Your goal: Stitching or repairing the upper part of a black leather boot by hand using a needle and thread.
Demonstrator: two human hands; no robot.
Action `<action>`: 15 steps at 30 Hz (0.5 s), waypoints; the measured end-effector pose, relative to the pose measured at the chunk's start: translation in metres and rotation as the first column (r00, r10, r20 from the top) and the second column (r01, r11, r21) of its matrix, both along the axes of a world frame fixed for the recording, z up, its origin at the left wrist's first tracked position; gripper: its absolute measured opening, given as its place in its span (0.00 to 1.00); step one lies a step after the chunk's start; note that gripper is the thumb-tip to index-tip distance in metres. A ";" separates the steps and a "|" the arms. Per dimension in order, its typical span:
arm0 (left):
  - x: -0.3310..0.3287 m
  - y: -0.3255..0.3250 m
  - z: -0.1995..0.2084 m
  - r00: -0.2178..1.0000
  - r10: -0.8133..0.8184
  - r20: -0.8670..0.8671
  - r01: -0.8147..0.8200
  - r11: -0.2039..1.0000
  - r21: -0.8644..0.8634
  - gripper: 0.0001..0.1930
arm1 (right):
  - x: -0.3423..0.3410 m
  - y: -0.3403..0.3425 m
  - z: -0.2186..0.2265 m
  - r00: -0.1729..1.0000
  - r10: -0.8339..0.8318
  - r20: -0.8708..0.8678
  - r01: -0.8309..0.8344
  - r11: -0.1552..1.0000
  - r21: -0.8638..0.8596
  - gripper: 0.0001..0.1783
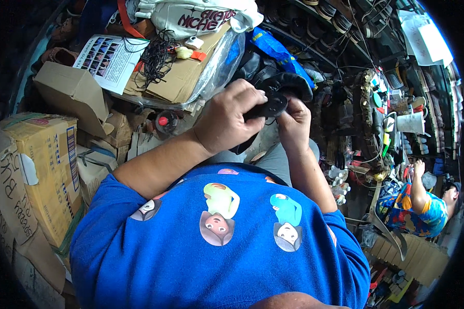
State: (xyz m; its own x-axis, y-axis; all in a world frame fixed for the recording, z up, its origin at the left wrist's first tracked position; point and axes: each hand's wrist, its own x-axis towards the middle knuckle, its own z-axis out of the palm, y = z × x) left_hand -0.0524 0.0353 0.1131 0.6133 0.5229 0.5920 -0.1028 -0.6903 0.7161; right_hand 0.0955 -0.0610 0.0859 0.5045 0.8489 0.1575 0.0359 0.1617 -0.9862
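Observation:
In front of my chest I hold a black shoe (297, 84) with both hands. My left hand (227, 117) is closed round its dark end, where a rounded black piece like a heel or sole (274, 105) shows small marks on its face. On the other side my right hand (295, 123) is closed, its thumb and fingers pressed against the shoe's edge. Black material hangs below my left fingers, above my grey-trousered legs. Part of the shoe is hidden behind both hands, so I cannot tell whether a small tool is among the fingers.
Cardboard boxes (46, 170) are stacked at the left, near a red-capped bottle (165, 123). Ahead, black cord (157, 59) lies on flat cardboard (188, 77). Shelves of shoes (314, 23) stand behind. At the right are a cluttered workbench, a white cup (410, 123) and another person (415, 208).

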 end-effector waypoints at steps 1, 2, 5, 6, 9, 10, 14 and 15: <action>0.000 -0.003 0.004 0.999 0.003 -0.040 0.001 0.995 0.103 0.16 | 0.001 -0.001 0.001 1.000 -0.001 -0.002 0.001 1.000 0.002 0.06; 0.000 -0.004 0.007 0.999 -0.003 -0.033 0.006 0.996 0.091 0.17 | 0.002 -0.002 0.003 0.996 -0.007 0.084 0.007 1.000 0.002 0.07; 0.001 0.001 0.006 1.000 -0.008 0.006 0.007 0.980 0.200 0.17 | 0.007 -0.005 0.005 0.983 0.010 0.185 -0.008 1.000 -0.014 0.10; 0.001 0.001 0.008 1.000 -0.009 0.008 0.007 0.980 0.198 0.17 | 0.007 -0.006 0.006 0.989 0.030 0.143 -0.027 0.999 -0.019 0.10; 0.000 -0.002 0.013 1.000 0.012 0.009 -0.014 0.960 0.279 0.18 | 0.007 -0.009 0.011 0.994 0.053 0.095 -0.053 0.999 -0.009 0.12; 0.000 -0.003 0.013 1.000 0.014 0.008 -0.016 0.960 0.278 0.19 | 0.007 -0.010 0.013 0.994 0.060 0.087 -0.060 0.998 0.005 0.13; 0.002 -0.002 0.013 1.000 -0.002 0.021 -0.004 0.962 0.274 0.20 | 0.012 -0.013 0.009 0.996 0.084 0.043 -0.085 0.996 0.012 0.14; 0.002 -0.002 0.013 1.000 -0.003 0.021 -0.003 0.962 0.274 0.20 | 0.013 -0.013 0.009 0.995 0.103 0.003 -0.103 0.994 0.021 0.14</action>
State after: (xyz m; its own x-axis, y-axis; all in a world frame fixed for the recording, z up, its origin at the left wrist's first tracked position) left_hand -0.0502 0.0333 0.1262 0.5993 0.3390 0.7252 -0.1158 -0.8597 0.4975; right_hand 0.1080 -0.0740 0.0945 0.4142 0.8928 0.1771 0.0196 0.1857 -0.9824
